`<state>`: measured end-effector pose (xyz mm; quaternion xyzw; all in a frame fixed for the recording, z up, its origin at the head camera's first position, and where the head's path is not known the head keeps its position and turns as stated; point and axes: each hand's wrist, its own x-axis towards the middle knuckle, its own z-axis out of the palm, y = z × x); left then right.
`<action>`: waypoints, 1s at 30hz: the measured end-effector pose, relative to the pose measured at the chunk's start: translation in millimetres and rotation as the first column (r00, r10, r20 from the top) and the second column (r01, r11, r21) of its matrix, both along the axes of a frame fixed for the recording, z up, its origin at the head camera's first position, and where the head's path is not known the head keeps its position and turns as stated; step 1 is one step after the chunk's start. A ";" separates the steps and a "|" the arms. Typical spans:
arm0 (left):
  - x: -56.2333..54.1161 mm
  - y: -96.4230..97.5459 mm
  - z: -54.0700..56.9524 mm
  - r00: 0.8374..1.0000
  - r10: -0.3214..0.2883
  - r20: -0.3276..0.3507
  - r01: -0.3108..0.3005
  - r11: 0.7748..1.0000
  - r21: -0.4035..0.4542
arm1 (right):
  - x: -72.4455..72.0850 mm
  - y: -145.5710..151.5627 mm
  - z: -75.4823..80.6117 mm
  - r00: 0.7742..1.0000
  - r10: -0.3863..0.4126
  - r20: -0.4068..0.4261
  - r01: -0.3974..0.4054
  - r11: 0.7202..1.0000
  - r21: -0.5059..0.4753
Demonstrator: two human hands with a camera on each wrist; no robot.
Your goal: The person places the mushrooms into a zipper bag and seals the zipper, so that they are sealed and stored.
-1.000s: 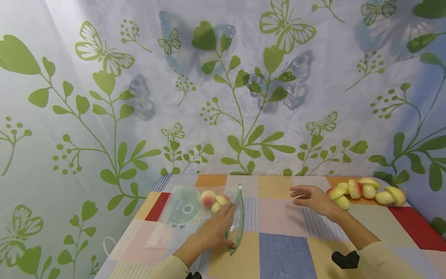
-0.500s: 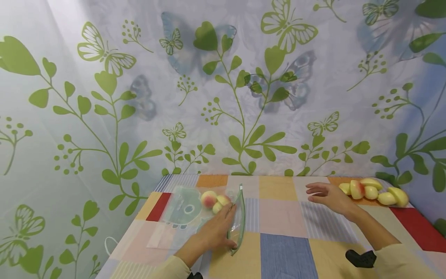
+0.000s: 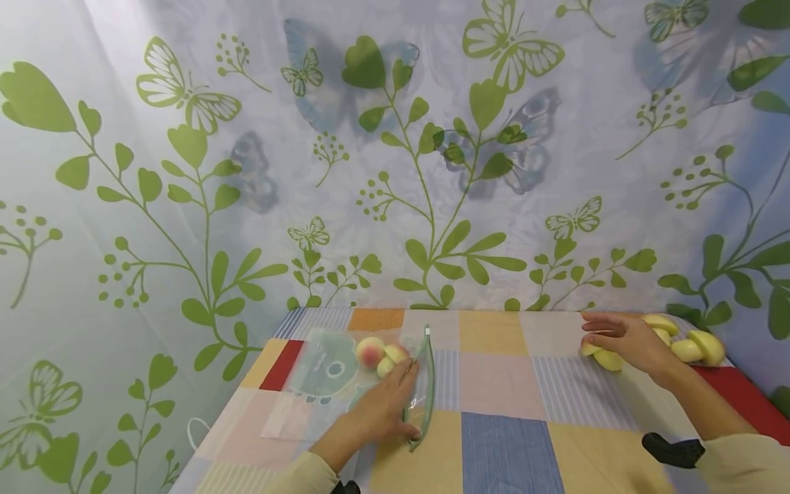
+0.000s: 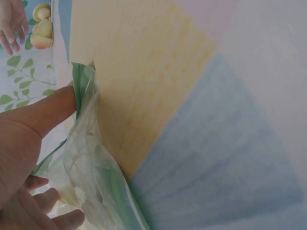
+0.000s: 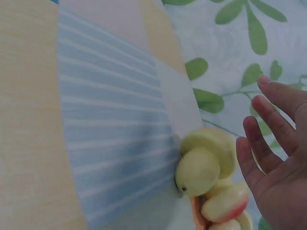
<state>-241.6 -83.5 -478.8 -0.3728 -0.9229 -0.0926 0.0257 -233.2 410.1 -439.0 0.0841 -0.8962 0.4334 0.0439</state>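
A clear zip bag with a green dinosaur print and a green-edged mouth lies on the left of the table. Inside it are yellow mushroom-shaped pieces with a red blush. My left hand rests on the bag near its mouth, and the thumb presses the green edge in the left wrist view. My right hand hovers with spread fingers over more mushroom-shaped pieces at the far right, partly hiding them. In the right wrist view, the pale yellow pieces sit beside the fingers, apart from them.
A patchwork cloth covers the table. Behind it hangs a curtain with leaves and butterflies. A white loop shows at the table's left edge. A dark wrist strap is on the right forearm.
My right hand has moved rightward, from left of the mushroom-shaped pieces to above them. My left hand and the bag stay in place.
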 end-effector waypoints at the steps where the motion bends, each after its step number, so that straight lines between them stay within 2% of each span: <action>1: 0.1 -0.3 0.0 1.000 0.001 0.001 -0.001 1.000 0.001 | 0.2 4.0 0.0 1.000 -0.006 0.000 0.006 1.000 0.003; 7: 0.7 -1.5 -2.4 1.000 -0.010 -0.009 0.010 1.000 0.003 | 3.6 22.5 -1.2 0.998 -0.069 -0.003 0.069 0.997 0.020; 16: -0.4 -0.7 -1.5 1.000 -0.019 -0.024 0.018 1.000 -0.012 | 6.0 49.9 -0.2 0.990 -0.138 0.038 0.139 0.990 -0.029; 20: -1.5 -0.5 -0.8 1.000 -0.014 -0.026 0.014 1.000 -0.016 | 5.1 64.1 -3.0 0.985 -0.171 0.018 0.172 0.984 -0.055; 23: -2.4 -0.3 -0.1 0.999 -0.017 -0.041 0.017 1.000 -0.021 | 4.5 76.8 -7.1 0.968 -0.253 -0.011 0.252 0.967 -0.043; 27: -3.0 0.3 0.7 0.998 -0.029 -0.057 0.027 0.999 -0.024 | 6.0 94.4 -11.5 0.928 -0.370 -0.033 0.368 0.928 -0.056; 30: -2.4 0.0 1.9 0.998 -0.029 -0.053 0.028 0.999 -0.021 | 6.7 103.6 -12.1 0.907 -0.418 -0.049 0.415 0.908 -0.061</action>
